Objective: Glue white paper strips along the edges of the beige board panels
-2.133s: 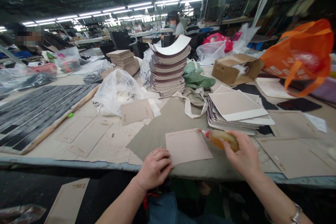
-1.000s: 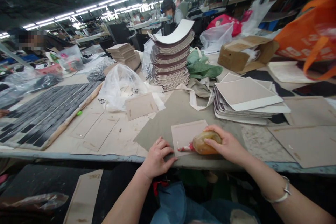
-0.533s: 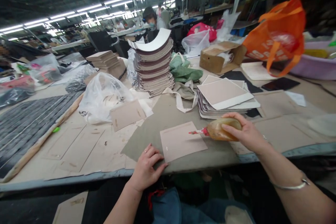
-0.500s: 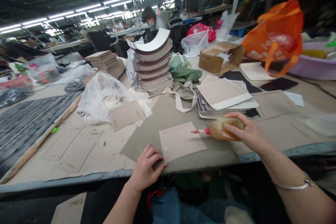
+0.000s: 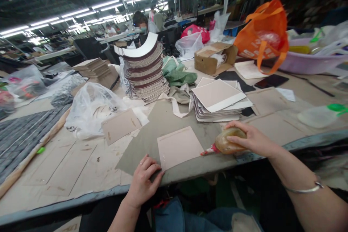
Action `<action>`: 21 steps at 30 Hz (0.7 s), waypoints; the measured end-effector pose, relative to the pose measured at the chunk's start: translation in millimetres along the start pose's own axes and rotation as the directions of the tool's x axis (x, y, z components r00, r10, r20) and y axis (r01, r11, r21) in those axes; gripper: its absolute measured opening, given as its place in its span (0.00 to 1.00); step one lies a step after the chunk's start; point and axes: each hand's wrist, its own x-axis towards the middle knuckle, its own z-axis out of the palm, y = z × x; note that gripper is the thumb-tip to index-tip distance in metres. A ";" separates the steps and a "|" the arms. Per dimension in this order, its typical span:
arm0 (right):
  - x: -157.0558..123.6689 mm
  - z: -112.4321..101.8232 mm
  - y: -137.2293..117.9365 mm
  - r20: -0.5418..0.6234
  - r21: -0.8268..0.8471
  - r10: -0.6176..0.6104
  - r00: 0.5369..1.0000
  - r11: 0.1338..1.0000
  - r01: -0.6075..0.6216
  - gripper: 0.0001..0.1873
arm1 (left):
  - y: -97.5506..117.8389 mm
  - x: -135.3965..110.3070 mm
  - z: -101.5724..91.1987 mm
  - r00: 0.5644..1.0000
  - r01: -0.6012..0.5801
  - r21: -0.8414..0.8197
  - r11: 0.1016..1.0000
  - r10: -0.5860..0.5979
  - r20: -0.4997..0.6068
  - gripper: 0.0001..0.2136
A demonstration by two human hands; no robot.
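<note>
Moved to the table edge point(image 5: 307, 141), right hand point(image 5: 251, 139) grips glue bottle point(image 5: 227, 144); left hand point(image 5: 144, 179) flat beside card point(image 5: 178, 146).

Card stack point(image 5: 217, 103) (beside rag point(image 5: 178, 96)) blocks the far reach.

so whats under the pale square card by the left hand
The pale card lies on a grey-green sheet spread over the table. The left hand presses that sheet's near edge. Anything beneath the sheet is hidden.
</note>
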 end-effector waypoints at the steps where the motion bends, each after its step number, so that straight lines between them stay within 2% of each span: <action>1: 2.0 3.0 -0.3 -0.022 -0.006 -0.003 1.000 1.000 0.003 0.17 | -0.3 0.2 0.3 1.000 -0.002 0.002 1.000 0.002 -0.001 0.03; 6: 21.7 26.7 -1.3 -0.291 -0.028 -0.038 0.956 0.999 0.031 0.14 | -1.8 1.2 2.3 0.999 -0.030 0.019 0.999 0.031 -0.015 0.03; 8: 23.0 25.8 -1.5 -0.277 -0.024 -0.045 0.960 0.999 0.040 0.13 | -2.0 1.1 2.5 0.999 -0.029 0.024 0.999 0.030 -0.015 0.03; 11: 13.1 12.9 -2.6 -0.128 -0.020 -0.034 0.991 0.999 0.032 0.14 | -1.9 1.1 2.3 1.000 -0.027 0.032 0.999 0.027 -0.014 0.02; 14: 4.2 5.0 -4.3 -0.007 0.022 -0.034 0.999 0.999 0.034 0.15 | -1.6 1.7 2.2 0.999 -0.031 0.029 0.999 0.032 -0.017 0.02; 16: 5.7 8.7 -4.3 -0.029 0.029 -0.024 0.999 0.999 0.025 0.15 | -1.7 2.2 2.4 1.000 -0.025 0.021 0.999 0.026 -0.015 0.02; 19: 14.8 19.9 -2.0 -0.195 0.008 -0.006 0.981 1.000 0.008 0.13 | -1.7 2.5 2.6 1.000 -0.019 0.014 1.000 0.019 -0.008 0.03; 21: 18.7 23.0 -0.1 -0.239 -0.004 -0.012 0.971 1.000 0.012 0.13 | -2.0 2.4 2.7 1.000 -0.024 0.011 1.000 0.024 -0.006 0.03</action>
